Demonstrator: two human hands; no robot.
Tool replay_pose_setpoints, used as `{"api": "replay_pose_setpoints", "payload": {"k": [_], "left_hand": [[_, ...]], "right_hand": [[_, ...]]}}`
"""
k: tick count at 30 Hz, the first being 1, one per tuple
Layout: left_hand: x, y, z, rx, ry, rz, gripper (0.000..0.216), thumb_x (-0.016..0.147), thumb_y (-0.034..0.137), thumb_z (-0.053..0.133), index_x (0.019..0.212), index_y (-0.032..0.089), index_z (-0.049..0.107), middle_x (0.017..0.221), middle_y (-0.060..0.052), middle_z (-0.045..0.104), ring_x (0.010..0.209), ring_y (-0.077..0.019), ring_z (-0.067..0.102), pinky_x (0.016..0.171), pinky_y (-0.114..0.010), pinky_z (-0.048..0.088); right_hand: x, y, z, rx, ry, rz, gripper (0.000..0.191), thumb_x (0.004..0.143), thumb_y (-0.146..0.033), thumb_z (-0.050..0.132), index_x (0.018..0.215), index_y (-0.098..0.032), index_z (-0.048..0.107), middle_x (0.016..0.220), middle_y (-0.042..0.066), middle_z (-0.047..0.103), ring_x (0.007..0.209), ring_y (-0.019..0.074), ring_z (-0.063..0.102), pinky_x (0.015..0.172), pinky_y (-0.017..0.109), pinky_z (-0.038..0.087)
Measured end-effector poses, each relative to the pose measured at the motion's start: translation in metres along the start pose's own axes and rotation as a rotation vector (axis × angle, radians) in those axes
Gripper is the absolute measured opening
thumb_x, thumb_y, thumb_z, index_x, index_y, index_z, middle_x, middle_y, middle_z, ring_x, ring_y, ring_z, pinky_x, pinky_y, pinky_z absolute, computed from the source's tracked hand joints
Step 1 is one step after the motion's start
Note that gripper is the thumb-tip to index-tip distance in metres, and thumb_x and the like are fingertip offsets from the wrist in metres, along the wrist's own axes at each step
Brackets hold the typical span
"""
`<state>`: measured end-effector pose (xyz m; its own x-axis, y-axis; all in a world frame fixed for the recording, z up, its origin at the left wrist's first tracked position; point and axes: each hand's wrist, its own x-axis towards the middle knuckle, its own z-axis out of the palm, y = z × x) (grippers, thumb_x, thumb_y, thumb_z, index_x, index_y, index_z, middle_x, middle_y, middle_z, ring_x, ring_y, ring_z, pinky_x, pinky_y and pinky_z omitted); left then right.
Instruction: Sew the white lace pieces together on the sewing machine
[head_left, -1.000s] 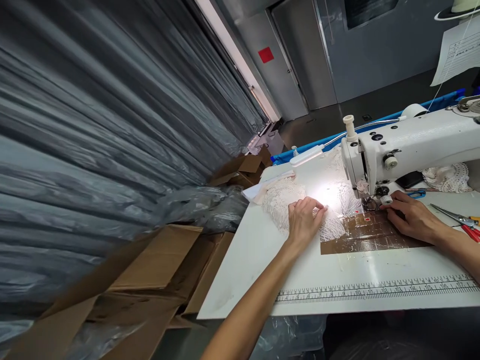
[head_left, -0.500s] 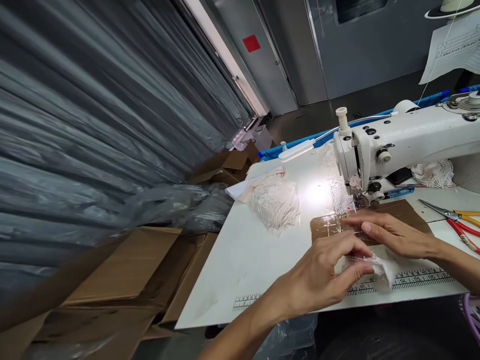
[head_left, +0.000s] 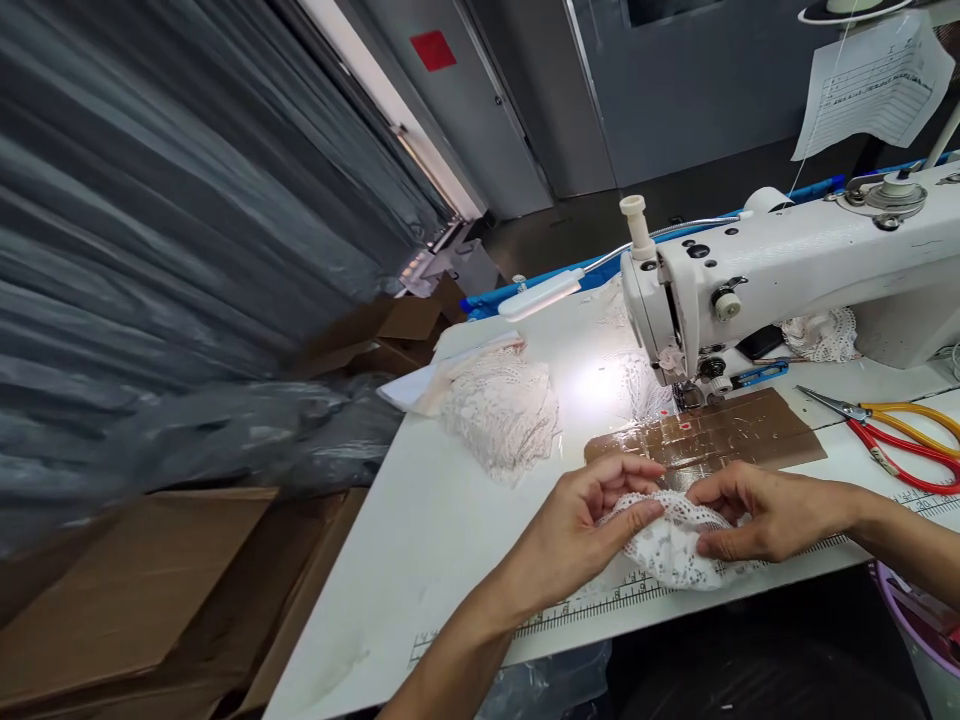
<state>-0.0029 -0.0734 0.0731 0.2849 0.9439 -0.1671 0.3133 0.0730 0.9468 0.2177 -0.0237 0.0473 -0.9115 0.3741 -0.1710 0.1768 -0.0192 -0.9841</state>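
A piece of white lace fabric (head_left: 675,550) is bunched between my two hands, over the front edge of the sewing table. My left hand (head_left: 592,520) pinches its left side between thumb and fingers. On the right side, my right hand (head_left: 757,515) grips the lace with thumb and curled fingers. Just behind the hands lies a brown taped plate (head_left: 750,430) on the table. The sewing machine (head_left: 750,280) stands beyond it, its needle area above the plate's far edge.
A pile of lace pieces (head_left: 502,410) lies on the table's left. Scissors (head_left: 885,420) with red and yellow handles rest at the right, near a blue thread snipper (head_left: 761,374). A lamp (head_left: 540,294) lights the table. Cardboard boxes (head_left: 135,590) stand at left, a purple-rimmed bin (head_left: 900,620) lower right.
My right hand has come off the brown plate and now grips the lace beside my left hand. The lace is spread wider between both hands. The view has shifted to the right.
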Motion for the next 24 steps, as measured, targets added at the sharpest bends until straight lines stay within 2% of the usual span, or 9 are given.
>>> {"api": "replay_pose_setpoints", "payload": {"k": [3,5,7,9,11,17,21,24], "left_hand": [[0.014,-0.01,-0.013,0.21,0.031,0.056,0.028,0.086,0.036,0.064,0.106,0.017,0.067,0.098,-0.007,0.07,0.079,-0.0151,0.065,0.065,-0.024,0.052],[0.029,-0.017,-0.021,0.426,0.054,0.131,0.024,0.09,0.034,0.059,0.107,0.018,0.066,0.093,-0.005,0.072,0.074,-0.0147,0.065,0.066,-0.026,0.052],[0.047,-0.026,-0.027,0.696,0.108,0.247,0.021,0.093,0.03,0.055,0.11,0.02,0.063,0.093,-0.004,0.071,0.071,-0.0156,0.063,0.066,-0.03,0.051],[0.067,-0.034,-0.03,0.968,0.202,0.372,0.02,0.093,0.023,0.052,0.11,0.018,0.061,0.104,-0.009,0.068,0.084,-0.0214,0.064,0.071,-0.036,0.051],[0.087,-0.04,-0.031,1.113,0.243,0.426,0.02,0.095,0.021,0.047,0.11,0.016,0.06,0.111,-0.012,0.064,0.088,-0.0232,0.063,0.071,-0.036,0.051],[0.131,-0.051,-0.034,1.063,0.155,0.501,0.025,0.098,0.023,0.041,0.083,0.017,0.06,0.088,-0.009,0.061,0.077,-0.0209,0.061,0.071,-0.035,0.051],[0.132,-0.049,-0.039,0.911,0.174,0.628,0.023,0.095,0.025,0.046,0.084,0.019,0.064,0.089,-0.007,0.066,0.08,-0.0193,0.063,0.072,-0.036,0.054],[0.123,-0.047,-0.037,0.789,0.057,0.736,0.02,0.096,0.029,0.051,0.09,0.022,0.069,0.09,-0.003,0.071,0.077,-0.0142,0.065,0.073,-0.033,0.056]], "right_hand": [[0.005,0.001,-0.012,-0.262,0.165,0.046,0.025,0.085,-0.026,0.061,0.107,-0.015,0.067,0.081,0.0,0.063,0.068,0.0109,0.053,0.06,0.022,0.04],[0.01,0.001,-0.02,-0.482,0.308,0.051,0.033,0.086,-0.025,0.061,0.118,-0.015,0.066,0.095,0.005,0.07,0.079,0.016,0.06,0.07,0.026,0.045],[0.015,0.004,-0.029,-0.709,0.449,0.062,0.036,0.088,-0.026,0.058,0.122,-0.014,0.064,0.102,0.01,0.071,0.087,0.0209,0.064,0.074,0.03,0.046],[0.018,0.011,-0.037,-0.9,0.554,0.071,0.036,0.091,-0.029,0.055,0.122,-0.015,0.065,0.103,0.013,0.071,0.086,0.0239,0.065,0.073,0.033,0.047],[0.017,0.02,-0.044,-1.002,0.616,0.05,0.035,0.094,-0.031,0.05,0.12,-0.015,0.067,0.102,0.014,0.071,0.082,0.0245,0.065,0.07,0.034,0.047],[0.012,0.039,-0.057,-0.906,0.715,-0.117,0.031,0.092,-0.021,0.047,0.112,-0.018,0.071,0.098,0.01,0.068,0.08,0.0189,0.061,0.07,0.03,0.047],[0.013,0.041,-0.057,-0.863,0.735,-0.129,0.031,0.091,-0.019,0.045,0.107,-0.017,0.071,0.099,0.01,0.065,0.076,0.017,0.059,0.068,0.029,0.046],[0.014,0.041,-0.054,-0.875,0.738,-0.114,0.03,0.091,-0.02,0.046,0.11,-0.018,0.07,0.098,0.01,0.064,0.076,0.0175,0.059,0.067,0.03,0.046]]}}
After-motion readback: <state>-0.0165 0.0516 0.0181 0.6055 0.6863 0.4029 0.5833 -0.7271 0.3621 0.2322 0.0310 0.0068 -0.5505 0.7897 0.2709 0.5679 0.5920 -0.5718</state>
